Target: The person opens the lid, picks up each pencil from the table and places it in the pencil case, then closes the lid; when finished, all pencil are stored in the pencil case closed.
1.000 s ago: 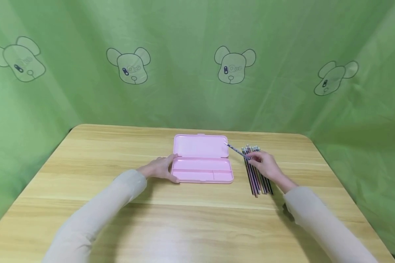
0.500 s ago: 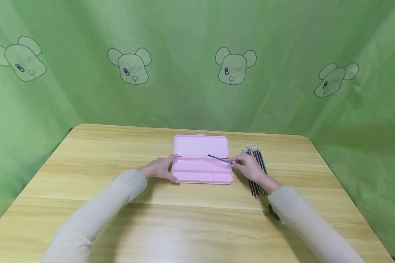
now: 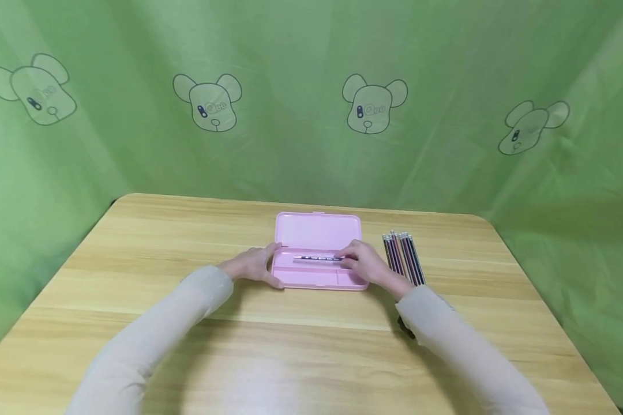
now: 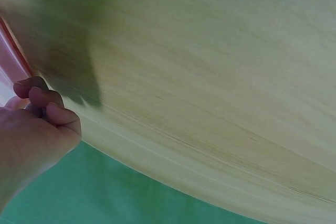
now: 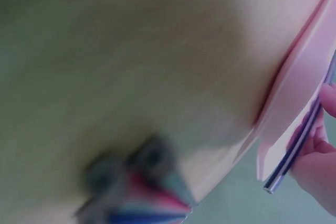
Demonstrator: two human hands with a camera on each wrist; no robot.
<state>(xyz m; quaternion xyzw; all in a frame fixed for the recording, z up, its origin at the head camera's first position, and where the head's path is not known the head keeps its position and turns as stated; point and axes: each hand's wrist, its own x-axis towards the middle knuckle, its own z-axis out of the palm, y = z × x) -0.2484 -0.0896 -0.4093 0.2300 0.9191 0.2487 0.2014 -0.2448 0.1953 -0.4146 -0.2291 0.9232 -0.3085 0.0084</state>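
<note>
Green curtains (image 3: 291, 34) surround a wooden desk (image 3: 239, 357) carrying an open pink case (image 3: 318, 229) and a bundle of pencils (image 3: 404, 257).
A person's left hand (image 3: 251, 266) spans the case's left end in a wide grip; the right hand (image 3: 366, 263), grip nearly closed, pinches one pencil (image 3: 316, 258) at its right part, in or just above the long back compartment (image 3: 285, 263). It is probably light, stiff, smooth and prone to roll; mid-shaft seems the steadiest hold.

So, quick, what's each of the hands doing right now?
Left hand: gripping the left end of the open pink plastic pencil case.
Right hand: pinching a slim, dark, patterned pencil.
</note>
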